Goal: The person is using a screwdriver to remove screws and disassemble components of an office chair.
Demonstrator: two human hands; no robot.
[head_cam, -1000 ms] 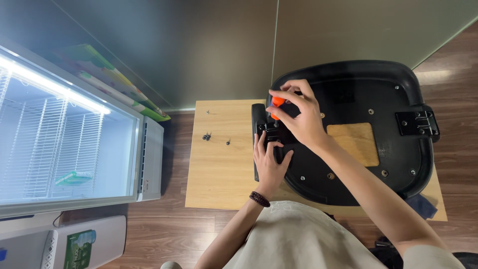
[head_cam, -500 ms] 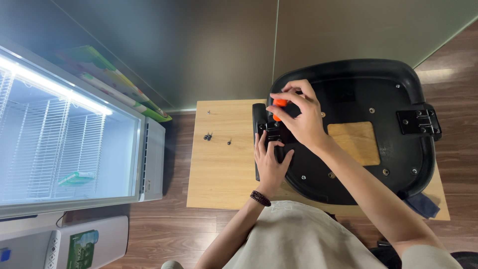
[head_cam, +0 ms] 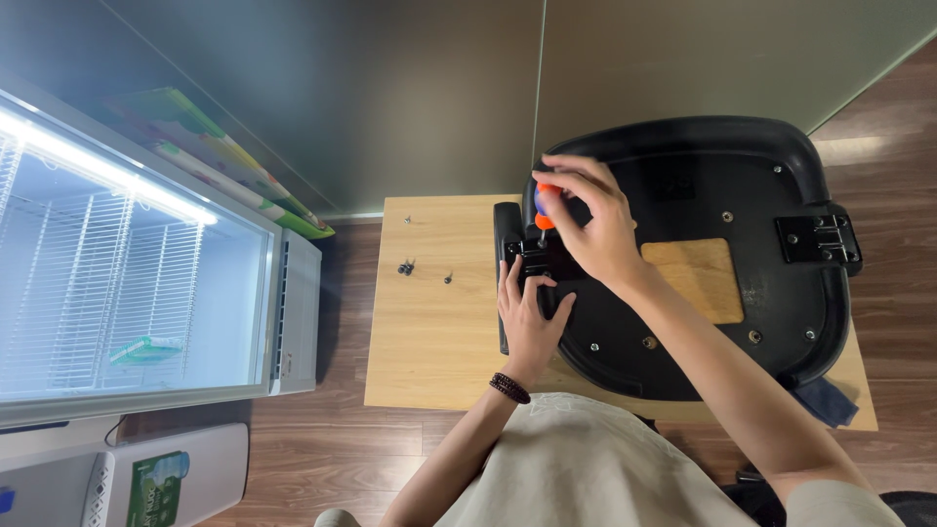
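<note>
Wood-plank floor, grey wall panels; a light wooden table [head_cam: 439, 332] carries an upturned black chair seat [head_cam: 742, 293], underside facing up. Seat is the landmark for all places below.

Right hand [head_cam: 590, 229] sits over the seat's left edge, fingers closed around the orange handle of a screwdriver [head_cam: 543, 207], shaft pointing down into a black armrest bracket [head_cam: 532, 263] that lies against that left edge. Left hand [head_cam: 527, 317] lies just nearer the person than the bracket, fingers curled over its plate and pressing it to the seat; not a full closed fist, more a flat clamp.

3 small dark screws [head_cam: 405, 266] lie loose on the table, well left of the seat. 1 more bracket [head_cam: 818, 239] is on the seat's right edge. A bare wooden patch [head_cam: 695, 280] shows at seat centre.

Judgement, step in hand: driving a screw at the bracket. To do it well, keep the shaft square to the plate, push down along the shaft while turning, and hold the bracket flat so its holes stay lined up. Tip seating cannot be seen; the hand hides it.

Far left of the seat: 1 open lit cooler [head_cam: 137, 283] with wire shelves.
</note>
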